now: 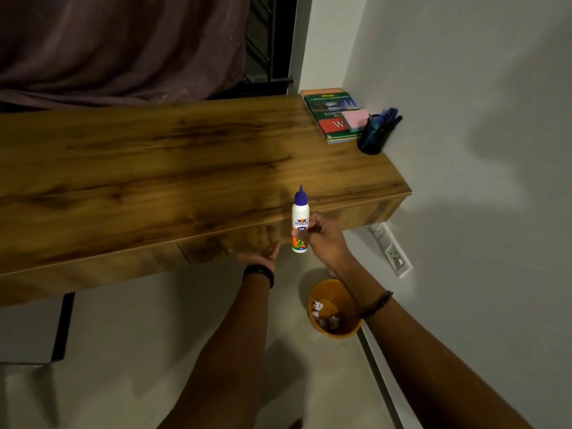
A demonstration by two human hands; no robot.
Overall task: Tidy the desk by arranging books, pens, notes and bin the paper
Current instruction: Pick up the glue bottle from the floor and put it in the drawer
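Note:
My right hand [322,235] holds a white glue bottle [299,221] with a blue cap upright, in front of the wooden desk's [154,181] front edge. My left hand [261,255] is flat and open just under that edge, fingers against the drawer front. At the desk's far right corner lies a stack of books [329,114] with a pink pad of sticky notes [356,119] on top. A dark pen holder [371,139] full of blue pens stands beside them. An orange bin [332,308] with crumpled paper inside sits on the floor under my right forearm.
A white wall runs along the right, with a socket plate [394,253] below the desk end. A purple curtain [123,44] hangs behind the desk. A dark chair or stand leg [63,326] is at lower left on the pale floor.

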